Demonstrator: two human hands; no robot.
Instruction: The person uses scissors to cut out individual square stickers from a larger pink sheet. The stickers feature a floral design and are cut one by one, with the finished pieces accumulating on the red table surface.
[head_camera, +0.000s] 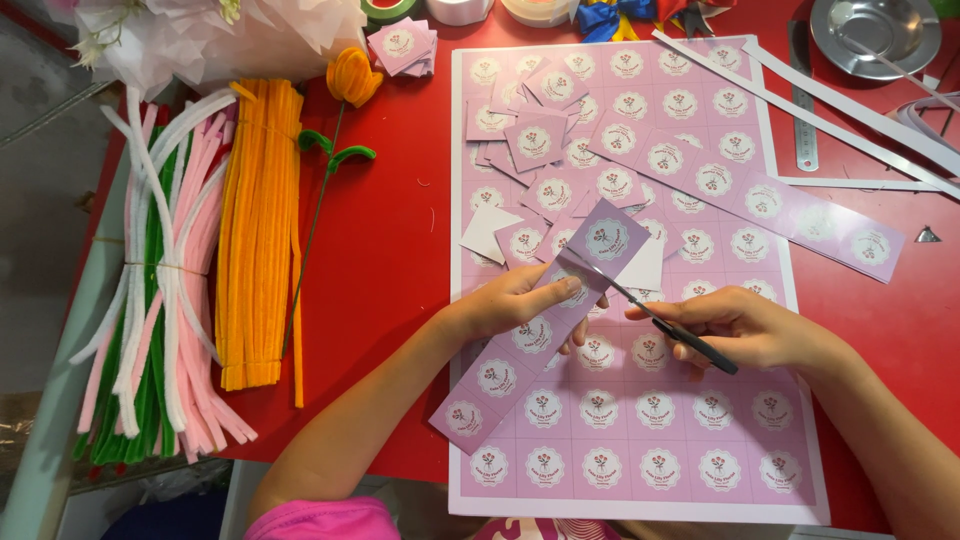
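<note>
We see the left hand (515, 300) pinching a pink sticker strip (520, 345) that runs down-left from it. The right hand (745, 325) grips scissors (650, 315), blades open across the strip's top square, just right of the left fingers. Both hover over a printed sheet (640, 430). Cut squares (535, 135) lie above the hands; pipe cleaners (255, 230) sit well left.

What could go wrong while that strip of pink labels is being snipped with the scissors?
The left hand pinches the label strip close to where the scissors in the right hand are cutting, so a finger might get nicked. The strip hangs unsupported, so the cut could drift across a printed round emblem. The freed square might also drop among the loose cut squares and scatter them.
</note>
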